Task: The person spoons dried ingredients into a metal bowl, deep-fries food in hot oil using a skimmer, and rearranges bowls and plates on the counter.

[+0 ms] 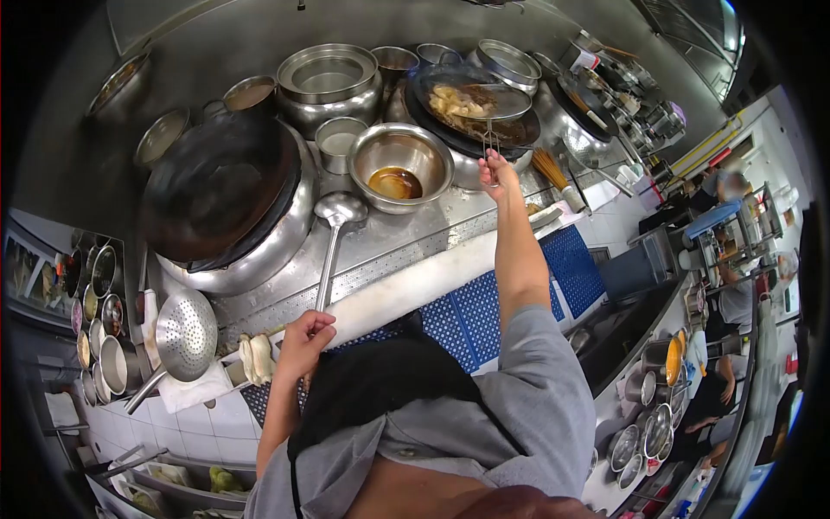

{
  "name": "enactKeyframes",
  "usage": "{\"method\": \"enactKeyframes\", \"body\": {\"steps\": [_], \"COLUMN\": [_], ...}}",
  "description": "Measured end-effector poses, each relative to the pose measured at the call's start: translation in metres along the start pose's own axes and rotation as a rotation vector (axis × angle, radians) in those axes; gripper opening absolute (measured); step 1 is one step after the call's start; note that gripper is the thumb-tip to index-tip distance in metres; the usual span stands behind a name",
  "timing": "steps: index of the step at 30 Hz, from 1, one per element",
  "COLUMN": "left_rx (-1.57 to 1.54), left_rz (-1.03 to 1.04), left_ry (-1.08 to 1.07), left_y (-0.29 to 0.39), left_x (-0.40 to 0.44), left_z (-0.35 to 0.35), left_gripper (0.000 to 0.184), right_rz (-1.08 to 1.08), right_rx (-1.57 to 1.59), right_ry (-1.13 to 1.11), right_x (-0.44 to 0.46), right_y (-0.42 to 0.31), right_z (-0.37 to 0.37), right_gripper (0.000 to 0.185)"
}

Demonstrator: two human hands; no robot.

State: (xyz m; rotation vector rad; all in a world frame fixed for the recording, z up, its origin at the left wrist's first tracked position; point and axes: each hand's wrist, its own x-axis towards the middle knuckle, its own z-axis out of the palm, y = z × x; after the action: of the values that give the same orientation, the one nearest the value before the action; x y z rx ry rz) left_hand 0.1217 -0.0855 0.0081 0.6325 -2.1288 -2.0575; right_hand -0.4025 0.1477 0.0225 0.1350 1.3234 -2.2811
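A dark wok [216, 186] stands at the left near a perforated ladle [187, 334], with yellow pipes [705, 144] toward the right.

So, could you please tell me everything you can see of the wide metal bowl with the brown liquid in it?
The bowl is round, wide-mouthed and shiny, apparently stainless steel, with a smooth rim and no handle in view. It stands upright on the metal worktop, a shallow pool of amber-brown liquid in its bottom. The ladle is close by; no hand touches the bowl.

One perforated skimmer [187, 333], one handheld strainer [503, 102]
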Motion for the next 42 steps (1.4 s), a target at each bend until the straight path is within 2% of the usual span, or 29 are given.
{"method": "enactKeyframes", "body": {"steps": [5, 16, 19, 23, 27, 28, 31, 34, 37, 41, 42], "left_rx": [0.05, 0.073, 0.072, 0.063, 0.059, 0.057, 0.046, 0.029, 0.03, 0.026, 0.032], "left_rz": [0.033, 0.045, 0.059, 0.084, 0.077, 0.075, 0.082, 0.082, 0.072, 0.021, 0.033], "left_ry": [-0.043, -0.091, -0.093, -0.086, -0.096, -0.094, -0.084, -0.079, -0.082, -0.115, -0.104], "left_y": [0.007, 0.003, 0.004, 0.009, 0.005, 0.004, 0.001, -0.001, -0.001, 0.003, 0.002], "left_x": [0.008, 0.014, 0.015, 0.014, 0.015, 0.015, 0.016, 0.018, 0.02, 0.023, 0.024], "left_z": [0.002, 0.01, 0.012, 0.013, 0.011, 0.01, 0.009, 0.009, 0.01, 0.01, 0.01], "left_gripper": [0.017, 0.017, 0.017, 0.017, 0.017, 0.017, 0.017, 0.017, 0.017, 0.017, 0.017], "right_rz": [-0.037, -0.254, -0.311, -0.429, -0.415, -0.448, -0.675, -0.596, -0.546, -0.342, -0.268], "right_rx": [-0.121, -0.647, -0.809, -0.961, -0.894, -0.902, -1.192, -1.254, -1.108, -0.41, -0.369], "right_ry": [-0.114, 0.076, 0.106, 0.179, 0.171, 0.219, 0.397, 0.58, 0.688, 0.503, 0.457], "right_x": [-0.019, -0.08, -0.079, -0.073, -0.078, -0.079, -0.059, -0.079, -0.059, -0.032, -0.037], "right_y": [-0.008, -0.029, -0.031, -0.032, -0.049, -0.05, -0.052, -0.049, -0.029, -0.002, -0.001], "right_z": [-0.024, -0.002, 0.015, 0.024, 0.034, 0.036, 0.025, 0.041, 0.032, 0.033, 0.042], "right_gripper": [0.028, 0.046, 0.042, 0.047, 0.052, 0.048, 0.043, 0.041, 0.035, 0.038, 0.03]}}
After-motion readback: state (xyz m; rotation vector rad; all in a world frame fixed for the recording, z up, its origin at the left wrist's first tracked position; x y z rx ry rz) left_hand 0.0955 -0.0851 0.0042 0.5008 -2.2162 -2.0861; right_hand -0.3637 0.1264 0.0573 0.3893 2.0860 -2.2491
